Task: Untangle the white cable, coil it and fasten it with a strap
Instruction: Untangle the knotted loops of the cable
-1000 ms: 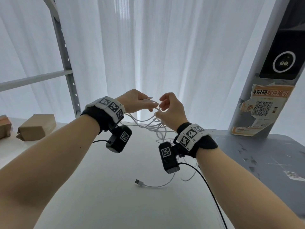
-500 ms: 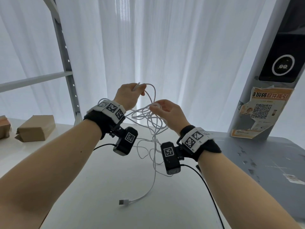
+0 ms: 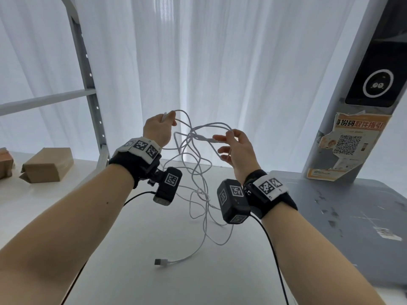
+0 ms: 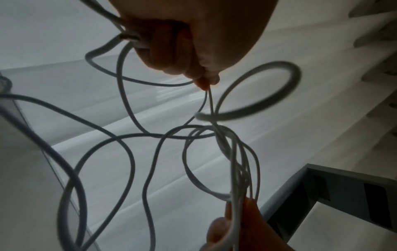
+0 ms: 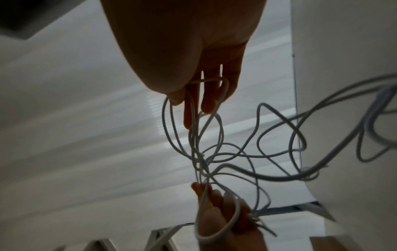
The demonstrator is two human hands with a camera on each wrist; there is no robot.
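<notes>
Both hands: your left hand (image 3: 156,128) is fisted round one plug end and a strand of the white cable (image 3: 199,172); your right hand (image 3: 239,150) has its fingers (image 3: 220,137) loosely spread, and you pinch a strand between thumb and forefinger.
Cable: it hangs in knotted loops between your wrists, above the middle of the table (image 3: 141,249); the USB plug (image 3: 159,261) lies on the table towards its near edge.
Progress: you are early in the untangling; I judge that coiling and fastening are all still ahead, and no strap shows.
Change: half a second ago your hands were closer; now they are wider apart and the snarl is looser.
</notes>
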